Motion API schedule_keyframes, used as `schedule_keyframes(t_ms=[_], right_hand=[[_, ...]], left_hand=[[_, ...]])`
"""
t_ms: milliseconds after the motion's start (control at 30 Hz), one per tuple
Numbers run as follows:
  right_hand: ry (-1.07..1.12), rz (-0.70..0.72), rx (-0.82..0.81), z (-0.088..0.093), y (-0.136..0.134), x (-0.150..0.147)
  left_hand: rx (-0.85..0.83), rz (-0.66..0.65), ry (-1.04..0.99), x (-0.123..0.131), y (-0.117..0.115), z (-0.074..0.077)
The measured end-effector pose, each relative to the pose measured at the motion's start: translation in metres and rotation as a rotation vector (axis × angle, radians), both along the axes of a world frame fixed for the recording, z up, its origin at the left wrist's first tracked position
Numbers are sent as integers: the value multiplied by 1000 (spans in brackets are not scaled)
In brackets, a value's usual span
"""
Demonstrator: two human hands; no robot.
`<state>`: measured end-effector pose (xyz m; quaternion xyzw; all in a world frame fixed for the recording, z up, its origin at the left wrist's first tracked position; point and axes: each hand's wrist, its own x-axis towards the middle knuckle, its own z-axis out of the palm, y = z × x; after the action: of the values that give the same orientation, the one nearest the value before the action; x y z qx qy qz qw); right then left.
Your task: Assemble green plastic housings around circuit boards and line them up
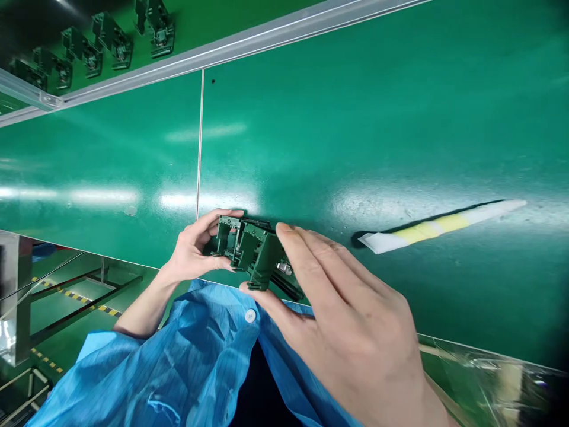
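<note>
A dark green plastic part point(251, 252) with several slots and a small metal piece sits at the near edge of the green bench top point(355, 118). My left hand point(195, 249) grips its left end, thumb below and fingers curled over the top. On the right end, my right hand point(351, 332) pinches the same part between thumb and forefinger. Both hands are closed on it. A blue smock point(178, 362) hangs below my arms.
A white strip with a yellow band point(438, 226) lies on the bench to the right. Several similar dark green parts point(111, 41) stand in a row beyond a metal rail point(231, 47) at the top left. Floor with yellow-black tape point(84, 299) shows at lower left.
</note>
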<state>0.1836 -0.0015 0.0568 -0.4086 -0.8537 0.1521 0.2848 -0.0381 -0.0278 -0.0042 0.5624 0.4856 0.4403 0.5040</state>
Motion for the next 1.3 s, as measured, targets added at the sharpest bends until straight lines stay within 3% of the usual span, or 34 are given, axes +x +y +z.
schedule_keyframes(t_ms=[233, 400, 567, 667, 767, 933, 1133, 1300], right_hand=[[30, -44, 69, 4, -7, 1], [6, 29, 7, 5, -5, 10], [82, 12, -76, 0, -8, 15], [154, -3, -161, -9, -11, 18], [258, -15, -308, -23, -15, 17], [625, 46, -548, -50, -18, 13], [879, 176, -702, -61, -19, 14], [897, 181, -756, -60, -19, 16]], left_hand=[[-48, 2, -116, 9, -4, 2], [-7, 8, -60, 11, -6, 3], [74, 37, 81, 11, -9, 8], [172, 26, 267, 9, -7, 16], [385, 21, 511, 8, -2, 28], [695, 36, 807, 14, 4, 52], [750, -12, 883, 25, 2, 72], [745, -16, 847, 27, 1, 74]])
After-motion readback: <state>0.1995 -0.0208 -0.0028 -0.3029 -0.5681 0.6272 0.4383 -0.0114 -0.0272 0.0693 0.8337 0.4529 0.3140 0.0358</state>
